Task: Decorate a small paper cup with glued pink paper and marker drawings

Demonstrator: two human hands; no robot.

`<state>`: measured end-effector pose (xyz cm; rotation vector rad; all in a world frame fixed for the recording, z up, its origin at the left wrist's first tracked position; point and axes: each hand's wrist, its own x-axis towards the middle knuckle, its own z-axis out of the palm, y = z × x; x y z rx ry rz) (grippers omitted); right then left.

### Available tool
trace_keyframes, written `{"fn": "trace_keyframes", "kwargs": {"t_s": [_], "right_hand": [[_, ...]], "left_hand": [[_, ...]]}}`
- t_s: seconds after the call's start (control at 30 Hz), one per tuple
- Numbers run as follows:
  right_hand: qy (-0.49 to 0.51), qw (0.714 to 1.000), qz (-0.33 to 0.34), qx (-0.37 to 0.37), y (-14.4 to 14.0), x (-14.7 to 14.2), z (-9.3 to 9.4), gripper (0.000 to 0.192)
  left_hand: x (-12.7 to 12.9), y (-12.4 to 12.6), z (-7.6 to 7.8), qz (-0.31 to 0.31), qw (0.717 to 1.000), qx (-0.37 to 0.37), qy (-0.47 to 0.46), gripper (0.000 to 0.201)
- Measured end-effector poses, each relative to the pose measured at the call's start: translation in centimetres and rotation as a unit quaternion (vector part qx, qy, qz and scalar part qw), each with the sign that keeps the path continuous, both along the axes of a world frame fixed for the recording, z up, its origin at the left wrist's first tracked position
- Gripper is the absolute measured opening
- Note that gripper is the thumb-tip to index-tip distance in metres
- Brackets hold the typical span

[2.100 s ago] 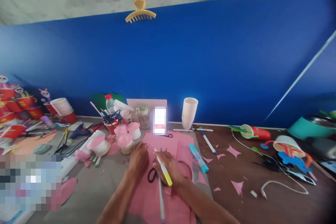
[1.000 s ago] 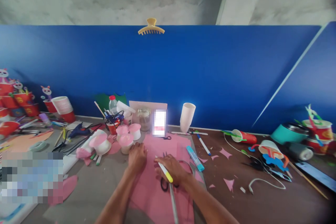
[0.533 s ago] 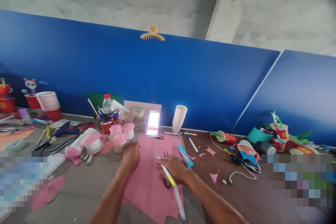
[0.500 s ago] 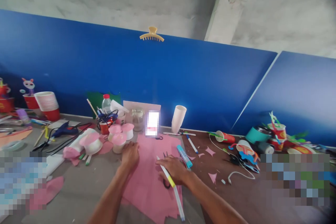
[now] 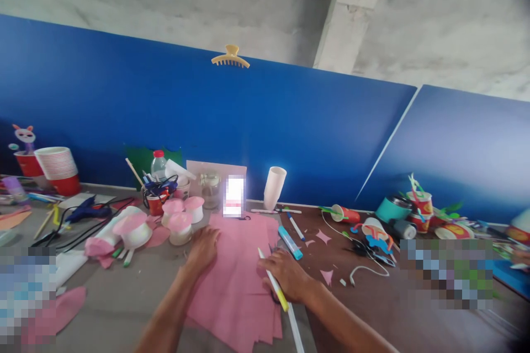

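Observation:
Pink paper sheets lie stacked in front of me, their lower edges fanned out. My left hand rests on their left edge, fingers flat and open. My right hand is over the right edge, closed around a white marker with a yellow end, which slants across it. Partly hidden under that hand is a pair of scissors with a dark handle. A white stick-like thing lies just below. Beyond the right hand is a light-blue tube-shaped item.
Pink-topped white cups stand left of the paper. A glass jar, a bright blurred-out object and a tall white cup stand by the blue partition. Pink scraps, a cable and craft cups lie right; a glue gun lies left.
My right hand has moved right across the paper with the marker, which no longer lines up with the white stick. My left hand stays on the left edge. The whole view has shifted slightly.

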<state>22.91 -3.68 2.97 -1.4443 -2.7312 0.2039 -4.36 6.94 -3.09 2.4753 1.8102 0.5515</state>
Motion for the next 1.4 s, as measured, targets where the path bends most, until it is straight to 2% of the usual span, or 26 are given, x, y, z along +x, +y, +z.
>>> {"fn": "trace_keyframes", "kwargs": {"t_s": [0.13,0.27,0.37,0.47,0.6,0.77,1.07,1.13,1.23,1.3,1.4], "right_hand": [[0.012,1.000,-0.010,0.018,0.0,1.3,-0.5,0.030],[0.015,0.999,-0.035,0.022,-0.4,2.3,-0.1,0.025],[0.029,0.996,-0.078,0.030,-1.0,2.5,0.1,0.030],[0.038,0.994,-0.099,0.039,-1.2,2.3,-0.6,0.036],[0.029,0.994,-0.099,0.038,-0.8,1.6,-1.7,0.034],[0.016,0.997,-0.081,0.011,0.0,1.2,-1.6,0.035],[-0.012,0.998,-0.047,0.041,0.0,4.6,-1.6,0.034],[-0.002,0.998,-0.042,0.048,0.2,5.5,-1.3,0.033],[0.050,0.997,-0.029,0.053,0.4,5.9,-0.2,0.034],[0.099,0.993,-0.033,0.051,0.2,5.0,0.9,0.036],[0.145,0.989,0.003,0.018,-0.7,2.3,2.5,0.037]], "left_hand": [[-0.1,-0.1,0.1,-0.005,1.000,0.004,-0.002,0.041],[-0.2,-0.1,0.2,0.000,1.000,0.005,-0.009,0.035],[-0.2,0.0,0.2,0.006,1.000,0.001,-0.015,0.032],[0.0,0.1,0.1,0.013,1.000,-0.003,-0.020,0.032],[0.2,0.0,0.2,0.011,1.000,-0.007,-0.020,0.033],[0.5,-0.6,0.1,0.006,1.000,-0.008,-0.020,0.036],[0.9,-1.1,1.0,-0.051,0.998,-0.011,-0.035,0.019],[1.1,-1.1,1.4,-0.069,0.997,-0.012,-0.035,0.012],[1.3,-1.3,1.9,-0.098,0.995,-0.012,-0.027,0.015],[1.3,-1.4,2.1,-0.119,0.993,-0.013,-0.021,0.017],[1.2,-1.6,2.0,-0.138,0.990,-0.014,-0.016,0.019]]}}
